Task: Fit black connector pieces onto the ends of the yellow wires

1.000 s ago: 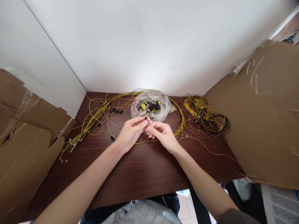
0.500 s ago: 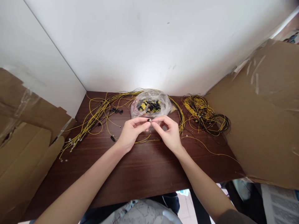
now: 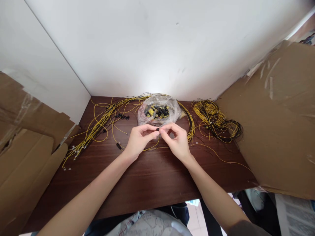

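Note:
A small black part (image 3: 157, 129), too small to identify, is pinched between the fingertips of both hands. My left hand (image 3: 140, 139) grips it from the left, thumb and forefinger closed. From the other side my right hand (image 3: 176, 139) closes its thumb and forefinger on it. Just behind the fingers stands an open clear plastic bag (image 3: 177, 109) of small black and yellow pieces. A yellow wire (image 3: 162, 147) and a thin dark one run under the hands. To the left of my left hand a black connector-like piece (image 3: 119, 146) lies on the wires.
Bundled yellow and black wires (image 3: 98, 126) with white ends lie on the left of the brown table (image 3: 157, 177). A tangled coil (image 3: 211, 118) sits at the right. Several black rings (image 3: 122, 116) lie near the bag. Cardboard (image 3: 275, 131) and a white wall (image 3: 157, 49) enclose the table.
The black part has turned and dropped slightly between my fingertips. Both hands stay in nearly the same place, with small finger shifts. The bag and wire bundles have not moved.

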### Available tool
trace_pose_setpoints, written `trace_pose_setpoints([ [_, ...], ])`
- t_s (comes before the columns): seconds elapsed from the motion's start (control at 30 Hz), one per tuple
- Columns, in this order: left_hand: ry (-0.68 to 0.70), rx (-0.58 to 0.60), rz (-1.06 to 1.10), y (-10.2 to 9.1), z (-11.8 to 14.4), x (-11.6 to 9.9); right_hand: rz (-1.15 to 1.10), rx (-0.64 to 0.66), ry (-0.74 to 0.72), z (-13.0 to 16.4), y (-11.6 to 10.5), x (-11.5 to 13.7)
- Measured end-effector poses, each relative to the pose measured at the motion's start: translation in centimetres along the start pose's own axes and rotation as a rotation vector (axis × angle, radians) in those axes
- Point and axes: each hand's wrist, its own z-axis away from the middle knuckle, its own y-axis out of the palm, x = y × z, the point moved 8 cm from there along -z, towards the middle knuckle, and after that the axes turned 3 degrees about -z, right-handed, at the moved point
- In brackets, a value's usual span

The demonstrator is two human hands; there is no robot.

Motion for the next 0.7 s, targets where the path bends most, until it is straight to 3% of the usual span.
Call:
trace_pose_setpoints([
  [0.27,0.14,0.008,-0.143,0.0,0.0,-0.8,-0.194,-0.009,0.118,0.2,0.4,-1.5],
  [0.47,0.301,-0.02,-0.388,0.0,0.2,-1.1,-0.316,-0.011,0.23,0.4,0.7,-2.6],
  [0.6,0.511,-0.084,-0.558,0.0,1.0,-2.9,-0.393,0.008,0.303,0.2,0.9,-2.8],
  [0.7,0.729,-0.229,-0.632,-0.8,2.1,-5.5,-0.465,-0.025,0.334,0.1,0.7,-2.7],
])
